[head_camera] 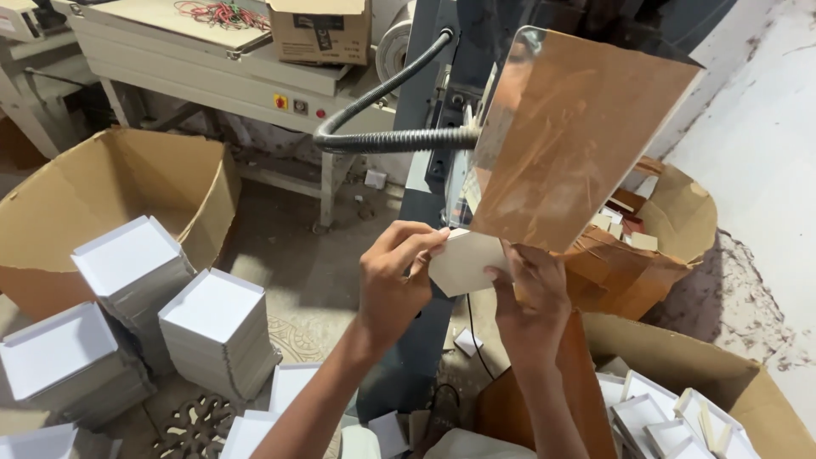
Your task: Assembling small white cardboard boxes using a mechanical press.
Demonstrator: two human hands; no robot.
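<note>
Left hand (393, 276) and right hand (531, 293) both pinching a white card piece (459, 262), under a clear guard plate (569, 136)

Both hands hold one white card piece (459, 262) under a clear orange shield (578, 136): left hand (393, 280) on its left edge, right hand (531, 293) on its right.

A brown cardboard box (320, 30) with a dark label stands on the machine top (212, 64).
</note>
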